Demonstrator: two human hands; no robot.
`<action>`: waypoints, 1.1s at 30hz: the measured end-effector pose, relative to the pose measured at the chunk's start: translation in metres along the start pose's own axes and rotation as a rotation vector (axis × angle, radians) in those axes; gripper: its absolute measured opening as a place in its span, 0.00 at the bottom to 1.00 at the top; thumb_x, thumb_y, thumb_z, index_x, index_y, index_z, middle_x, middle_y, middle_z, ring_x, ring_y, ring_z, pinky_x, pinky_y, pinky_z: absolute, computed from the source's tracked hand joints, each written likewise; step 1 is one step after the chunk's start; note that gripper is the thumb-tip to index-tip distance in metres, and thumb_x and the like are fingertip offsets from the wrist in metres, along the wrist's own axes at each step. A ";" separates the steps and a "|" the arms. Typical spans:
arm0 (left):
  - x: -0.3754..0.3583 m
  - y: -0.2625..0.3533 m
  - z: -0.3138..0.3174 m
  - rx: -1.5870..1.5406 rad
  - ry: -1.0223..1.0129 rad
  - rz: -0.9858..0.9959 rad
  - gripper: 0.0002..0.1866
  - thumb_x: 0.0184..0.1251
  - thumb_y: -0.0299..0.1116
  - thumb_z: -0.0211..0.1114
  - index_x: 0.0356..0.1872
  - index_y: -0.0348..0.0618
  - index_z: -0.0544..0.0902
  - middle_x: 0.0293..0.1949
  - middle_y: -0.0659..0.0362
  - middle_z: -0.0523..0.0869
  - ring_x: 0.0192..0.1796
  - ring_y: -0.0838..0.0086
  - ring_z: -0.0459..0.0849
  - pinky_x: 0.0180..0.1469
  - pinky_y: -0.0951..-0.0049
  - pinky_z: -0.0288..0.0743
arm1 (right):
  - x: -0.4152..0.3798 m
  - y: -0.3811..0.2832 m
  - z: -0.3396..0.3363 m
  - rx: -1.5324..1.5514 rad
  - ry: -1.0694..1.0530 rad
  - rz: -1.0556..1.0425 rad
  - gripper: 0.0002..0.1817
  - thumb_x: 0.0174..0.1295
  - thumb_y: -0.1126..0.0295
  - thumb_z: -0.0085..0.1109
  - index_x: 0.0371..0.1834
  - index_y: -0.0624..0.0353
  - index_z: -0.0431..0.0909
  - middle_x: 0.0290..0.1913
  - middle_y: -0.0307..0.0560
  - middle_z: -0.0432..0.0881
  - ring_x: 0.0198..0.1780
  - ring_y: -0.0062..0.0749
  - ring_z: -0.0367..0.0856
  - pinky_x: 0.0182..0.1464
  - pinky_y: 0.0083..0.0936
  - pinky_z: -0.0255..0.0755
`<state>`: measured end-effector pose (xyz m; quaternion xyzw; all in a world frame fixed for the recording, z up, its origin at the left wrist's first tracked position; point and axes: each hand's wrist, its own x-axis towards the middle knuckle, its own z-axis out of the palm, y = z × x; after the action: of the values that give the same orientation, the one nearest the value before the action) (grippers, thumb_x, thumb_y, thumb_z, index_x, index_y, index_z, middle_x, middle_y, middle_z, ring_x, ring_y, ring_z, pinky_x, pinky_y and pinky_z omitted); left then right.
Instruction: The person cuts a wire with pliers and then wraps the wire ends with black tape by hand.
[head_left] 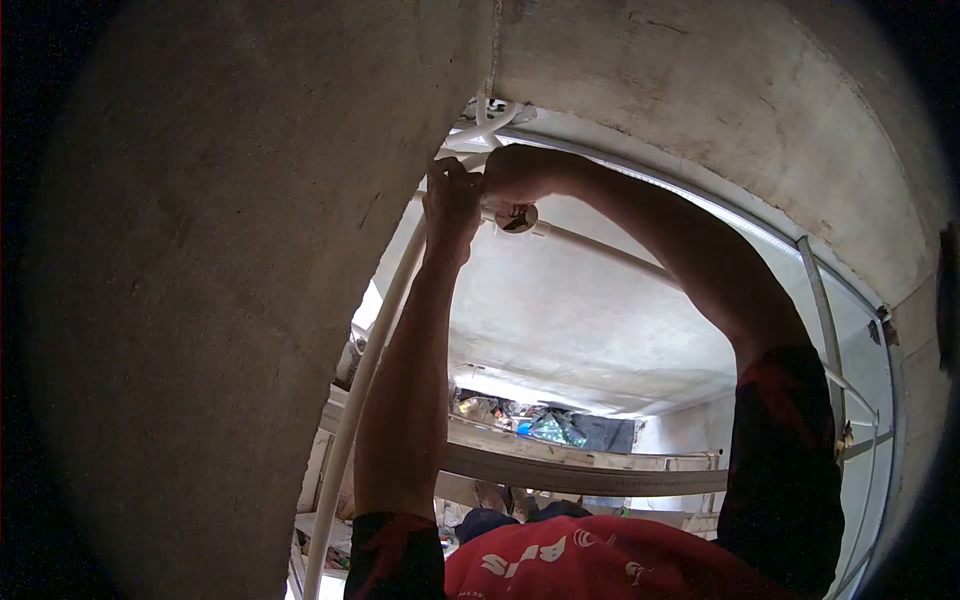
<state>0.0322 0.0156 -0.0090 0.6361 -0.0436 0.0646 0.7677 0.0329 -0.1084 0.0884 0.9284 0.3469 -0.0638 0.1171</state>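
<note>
Both my arms reach up to the corner edge of the rough grey wall. My left hand (455,205) is closed, its fingers bent beside the white plastic pipes (485,128) at that corner. Close against it, my right hand (518,174) is also closed. What sits between the fingers of either hand is hidden. Just below my right hand is a round white fitting (517,218) with a dark and tan face. From it a straight white pipe (610,254) runs to the right, passing behind my right forearm. A longer white pipe (375,350) slopes down behind my left forearm.
A large plastered wall (220,250) fills the left side. A metal channel (720,205) curves along the upper right, with a thin upright bar (822,310). Below are a wide grey beam (580,480), feet in shoes (495,497) and a heap of mixed items (550,428).
</note>
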 end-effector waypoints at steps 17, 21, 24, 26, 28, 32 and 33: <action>-0.017 -0.004 0.011 0.567 -0.043 0.500 0.16 0.51 0.35 0.76 0.37 0.37 0.84 0.41 0.44 0.87 0.45 0.52 0.88 0.49 0.53 0.80 | -0.031 0.027 -0.005 -0.094 0.077 0.061 0.18 0.72 0.53 0.53 0.54 0.48 0.86 0.52 0.57 0.79 0.57 0.53 0.75 0.58 0.45 0.76; -0.026 0.000 0.017 0.601 0.025 0.475 0.16 0.50 0.35 0.77 0.35 0.37 0.82 0.40 0.45 0.86 0.44 0.52 0.87 0.46 0.52 0.80 | -0.033 0.030 -0.006 -0.158 0.129 0.003 0.18 0.70 0.53 0.56 0.54 0.47 0.87 0.51 0.56 0.78 0.57 0.51 0.75 0.57 0.44 0.76; -0.022 -0.005 0.014 0.601 0.014 0.537 0.17 0.51 0.35 0.78 0.33 0.36 0.80 0.37 0.45 0.86 0.42 0.52 0.87 0.44 0.50 0.78 | -0.028 0.032 -0.003 -0.224 0.081 -0.014 0.15 0.63 0.55 0.62 0.46 0.48 0.88 0.47 0.50 0.80 0.59 0.49 0.75 0.56 0.48 0.76; -0.024 0.003 0.014 0.613 -0.013 0.404 0.18 0.53 0.37 0.78 0.34 0.36 0.80 0.35 0.46 0.86 0.40 0.51 0.86 0.41 0.50 0.78 | -0.033 0.017 -0.014 -0.359 0.079 0.013 0.13 0.59 0.57 0.66 0.37 0.54 0.88 0.47 0.50 0.80 0.59 0.46 0.75 0.54 0.46 0.76; -0.022 -0.003 0.015 0.627 0.009 0.448 0.18 0.53 0.38 0.79 0.34 0.36 0.80 0.34 0.46 0.86 0.39 0.51 0.86 0.41 0.51 0.78 | -0.031 0.019 -0.009 -0.370 0.118 0.005 0.15 0.57 0.56 0.67 0.34 0.57 0.88 0.47 0.50 0.80 0.58 0.46 0.75 0.53 0.45 0.76; -0.016 -0.011 0.015 0.631 0.019 0.514 0.18 0.54 0.39 0.79 0.33 0.35 0.80 0.34 0.46 0.86 0.37 0.51 0.87 0.40 0.54 0.79 | -0.035 0.016 -0.014 -0.412 0.164 0.039 0.21 0.54 0.52 0.69 0.31 0.63 0.88 0.49 0.51 0.80 0.58 0.47 0.74 0.52 0.45 0.76; -0.020 -0.008 0.015 0.614 0.017 0.497 0.17 0.54 0.37 0.78 0.33 0.35 0.80 0.35 0.45 0.87 0.38 0.51 0.88 0.41 0.55 0.80 | -0.037 0.014 -0.012 -0.411 0.160 0.039 0.21 0.54 0.52 0.69 0.31 0.63 0.88 0.49 0.51 0.80 0.58 0.47 0.74 0.52 0.45 0.76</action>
<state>0.0143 -0.0019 -0.0167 0.8056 -0.1688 0.2638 0.5030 0.0147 -0.1383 0.1097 0.8937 0.3427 0.0843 0.2769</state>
